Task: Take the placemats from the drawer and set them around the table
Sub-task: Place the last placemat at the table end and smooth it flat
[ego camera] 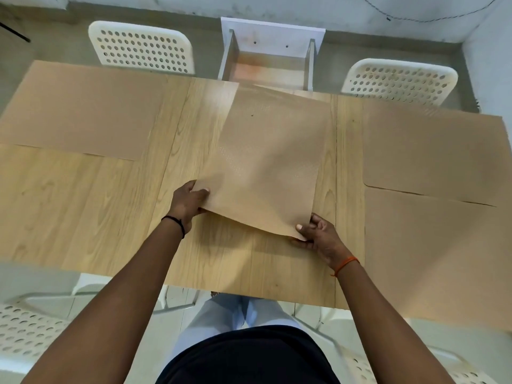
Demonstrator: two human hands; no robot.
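You're pinching placemat (266,162) over table (97,203) centre: left hand (188,206) closed on near-left corner, right hand (318,234) on near-right. Near edge sagging — likely thin, light, floppy; keep gripping corners.

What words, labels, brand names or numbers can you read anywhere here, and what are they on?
None: no writing shows on the held placemat, the three laid placemats, the wooden table, the open drawer or the white chairs.
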